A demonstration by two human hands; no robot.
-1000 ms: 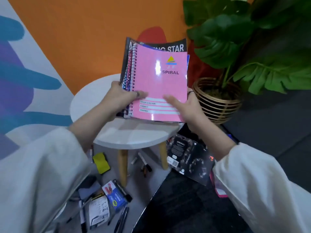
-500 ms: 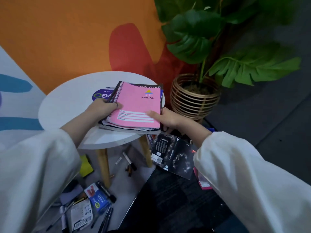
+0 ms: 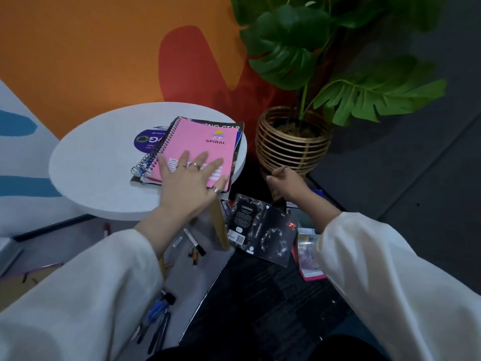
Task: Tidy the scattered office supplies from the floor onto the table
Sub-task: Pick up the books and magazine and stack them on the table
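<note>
From the head camera, the left hand (image 3: 191, 182) lies flat, fingers spread, on the pink notebook (image 3: 199, 148) topping a stack at the right edge of the round white table (image 3: 99, 162). The stack overhangs slightly, so it should probably be pushed inward and squared before letting go. The right hand (image 3: 287, 182) hovers loosely curled, holding nothing, above the black book (image 3: 260, 227) on the floor, likely the next pickup. The pink cover reads "SPIRAL"; beneath it, "STAR" shows. Pens (image 3: 158, 321) remain on the floor.
</note>
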